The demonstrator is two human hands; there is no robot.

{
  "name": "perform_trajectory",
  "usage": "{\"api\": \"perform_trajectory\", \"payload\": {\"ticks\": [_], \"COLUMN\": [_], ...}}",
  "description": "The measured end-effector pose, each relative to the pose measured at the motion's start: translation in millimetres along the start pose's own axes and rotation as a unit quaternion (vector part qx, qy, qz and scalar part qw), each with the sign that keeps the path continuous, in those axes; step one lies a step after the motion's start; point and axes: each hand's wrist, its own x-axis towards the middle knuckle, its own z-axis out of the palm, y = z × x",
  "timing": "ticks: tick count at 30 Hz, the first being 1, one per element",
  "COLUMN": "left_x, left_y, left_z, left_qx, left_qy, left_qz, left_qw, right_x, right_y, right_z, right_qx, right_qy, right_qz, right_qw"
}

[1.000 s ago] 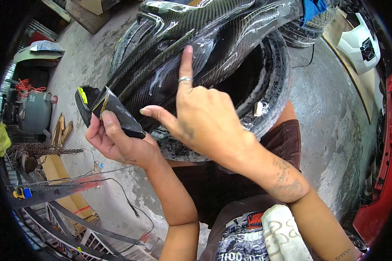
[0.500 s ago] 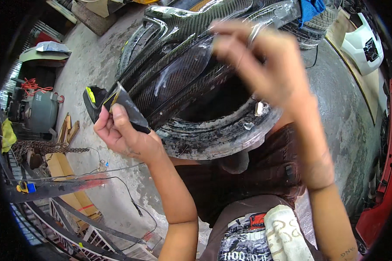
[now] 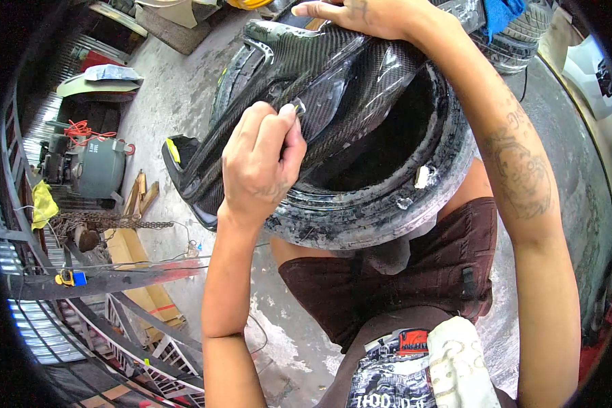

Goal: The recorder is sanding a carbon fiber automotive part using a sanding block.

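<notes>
A glossy black carbon-fibre body part (image 3: 381, 85) lies slanted across a worn, dirt-smeared tyre (image 3: 360, 221) in front of my knees. My left hand (image 3: 262, 153) is closed over its middle, pinching a small dark folded sheet (image 3: 298, 105) that looks like sandpaper. Most of that sheet is hidden by the fingers, which press close to the part's surface near a smooth recessed panel. My right hand (image 3: 381, 15) grips the far edge of the part, thumb stretched leftward; its other fingers are partly hidden or cut off by the frame.
A blue cloth (image 3: 503, 17) hangs by stacked tyres (image 3: 517, 44) at the far right. A white panel (image 3: 588, 75) leans beyond them. At left stand a grey compressor-like tank (image 3: 98, 166), a chain (image 3: 122, 222), cardboard (image 3: 139, 285) and a metal frame (image 3: 149, 333).
My right hand has moved up and away onto the part's far edge. My left hand has shifted right and up, from the part's left end to its middle, with the sheet now mostly covered.
</notes>
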Motion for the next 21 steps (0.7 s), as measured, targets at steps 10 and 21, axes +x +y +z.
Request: {"api": "perform_trajectory", "payload": {"ticks": [10,21], "left_x": [6.7,-4.9], "left_y": [1.2,1.2], "left_z": [6.7,0.5], "left_qx": [-0.005,-0.011], "left_qy": [0.009,0.001], "left_qz": [0.023,-0.006], "left_qw": [1.000,1.000], "right_x": [-3.9,-11.4], "right_y": [-0.2,2.0], "right_z": [2.5,0.6], "right_qx": [0.013,0.044], "right_qy": [0.022,0.070], "right_qz": [-0.005,-0.029], "right_qw": [1.000,0.996]}}
